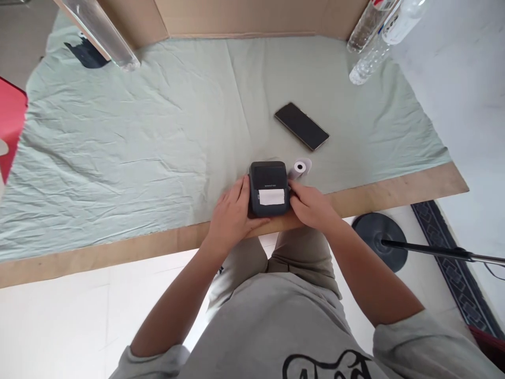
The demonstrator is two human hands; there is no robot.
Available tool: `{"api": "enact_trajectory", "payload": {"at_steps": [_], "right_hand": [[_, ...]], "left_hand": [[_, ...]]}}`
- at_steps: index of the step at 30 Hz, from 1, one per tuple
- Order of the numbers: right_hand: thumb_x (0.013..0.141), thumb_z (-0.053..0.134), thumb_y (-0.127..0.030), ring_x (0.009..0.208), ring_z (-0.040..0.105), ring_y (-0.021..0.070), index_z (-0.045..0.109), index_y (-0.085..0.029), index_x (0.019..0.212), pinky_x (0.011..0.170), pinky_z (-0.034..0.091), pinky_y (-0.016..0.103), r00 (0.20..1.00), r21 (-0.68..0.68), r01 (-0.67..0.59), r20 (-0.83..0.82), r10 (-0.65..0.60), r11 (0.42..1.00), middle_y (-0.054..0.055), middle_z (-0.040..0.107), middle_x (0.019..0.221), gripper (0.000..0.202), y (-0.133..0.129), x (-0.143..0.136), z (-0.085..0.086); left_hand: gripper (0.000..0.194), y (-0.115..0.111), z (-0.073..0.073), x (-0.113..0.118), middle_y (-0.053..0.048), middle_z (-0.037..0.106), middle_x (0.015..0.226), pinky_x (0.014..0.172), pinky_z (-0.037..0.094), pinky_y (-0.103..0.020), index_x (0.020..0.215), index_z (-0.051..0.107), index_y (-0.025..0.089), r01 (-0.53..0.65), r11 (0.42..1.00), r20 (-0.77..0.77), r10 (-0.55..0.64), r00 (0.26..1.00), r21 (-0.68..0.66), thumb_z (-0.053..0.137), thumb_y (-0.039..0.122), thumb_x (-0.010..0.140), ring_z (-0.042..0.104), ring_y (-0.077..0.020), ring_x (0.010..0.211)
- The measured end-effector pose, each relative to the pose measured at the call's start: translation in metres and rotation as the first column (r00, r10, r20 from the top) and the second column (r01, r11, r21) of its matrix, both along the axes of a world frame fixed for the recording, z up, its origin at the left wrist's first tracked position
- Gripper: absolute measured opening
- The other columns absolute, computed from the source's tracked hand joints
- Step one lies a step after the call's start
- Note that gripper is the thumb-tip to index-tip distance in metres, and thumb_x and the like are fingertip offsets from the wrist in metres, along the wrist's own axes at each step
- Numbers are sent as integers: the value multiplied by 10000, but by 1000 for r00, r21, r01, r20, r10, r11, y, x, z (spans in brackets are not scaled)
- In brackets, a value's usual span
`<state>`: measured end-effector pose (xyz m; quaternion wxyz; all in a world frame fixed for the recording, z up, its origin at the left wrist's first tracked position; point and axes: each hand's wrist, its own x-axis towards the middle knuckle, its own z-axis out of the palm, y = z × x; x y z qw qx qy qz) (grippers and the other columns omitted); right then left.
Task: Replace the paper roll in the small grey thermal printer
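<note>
A small black printer (270,179) lies near the table's front edge, with a strip of white paper (272,197) showing on its top. My left hand (231,213) grips its left side, the thumb along the near edge. On the other side my right hand (310,204) holds the printer's right edge with bent fingers, their tips partly hidden. Just beyond my right hand stands a white paper roll (297,169) with a dark core and a loose end, close to the printer. A black phone (302,126) lies face up farther back on the right.
A pale green cloth (158,137) covers the table, its wooden front edge (118,249) bare. Plastic bottles (369,63) stand at the back right. Cardboard (240,18) closes off the back. A clear container (106,34) and a black item (89,54) are at the back left.
</note>
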<state>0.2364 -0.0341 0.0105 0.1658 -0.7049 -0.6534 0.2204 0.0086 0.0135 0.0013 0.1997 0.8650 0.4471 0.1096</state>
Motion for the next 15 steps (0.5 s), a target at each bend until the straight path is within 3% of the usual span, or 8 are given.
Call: {"api": "enact_trajectory", "payload": {"at_steps": [4,9,12,15], "right_hand": [[903,407,-198,721,653,263,675,-197,1294,636,445,348,998,-22,-50,43,51,998,100,789,891,474,-4,0,5],[876,430,-203,630,607,232,721,-177,1095,575,379,331,995,-14,-89,44,90,996,83,743,758,364,-18,-2,7],[914,427,-221,627,619,213,689,-178,1216,590,411,324,997,4,-74,22,74,997,53,728,734,402,-23,-2,11],[968,430,-276,668,648,193,608,-174,1367,650,471,322,999,82,37,-21,-35,996,27,721,750,449,-22,-2,17]], "left_hand": [[1087,-8,0,-2,-259,448,1642,1195,490,-546,1610,391,124,-7,998,6,6,1000,56,868,634,777,524,-438,1473],[1086,-23,-1,-4,-287,451,1630,1194,503,-494,1567,449,36,11,997,4,-12,1000,72,847,673,782,541,-425,1463],[1123,-28,-2,-7,-257,439,1648,1196,504,-491,1609,407,74,7,1000,4,-7,1000,15,842,691,778,520,-411,1486],[1110,-28,-1,-10,-229,421,1668,1210,490,-479,1629,395,118,-6,1000,9,6,1000,-5,865,652,776,518,-402,1490]]}}
